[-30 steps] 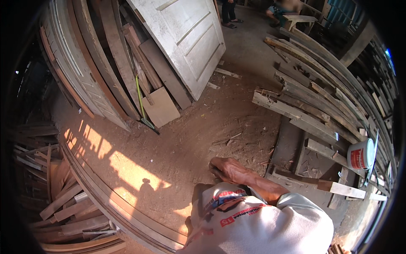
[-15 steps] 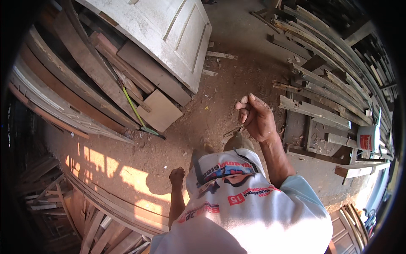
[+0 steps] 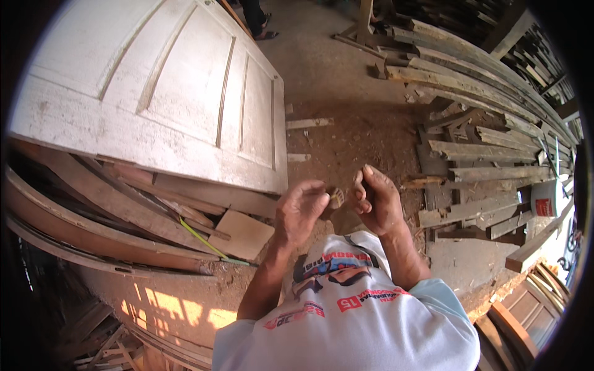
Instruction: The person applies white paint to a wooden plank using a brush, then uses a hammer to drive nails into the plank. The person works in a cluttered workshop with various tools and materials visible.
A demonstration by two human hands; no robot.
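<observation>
My left hand (image 3: 300,212) is raised in front of my shirt, with its fingers bent toward the thumb. Close to it on the right is my right hand (image 3: 378,201), curled with thumb and forefinger drawn up together. A gap separates the two hands. In that gap shows a small yellowish, striped thing (image 3: 336,197), and I cannot make out whether it is held or lies lower down. Whatever the fingers of either hand may pinch is hidden or too small to name.
A white panelled door (image 3: 185,93) lies over stacked boards (image 3: 111,204) at the left. Wooden beams (image 3: 470,80) lie piled at the right, near a white bucket (image 3: 546,198). A yellow-green strip (image 3: 204,240) crosses the boards. A person's feet (image 3: 266,31) show at the far end.
My left hand has come up from low by my side to beside the right hand. The right hand stays raised and curled. The view has shifted, bringing more of the door into sight.
</observation>
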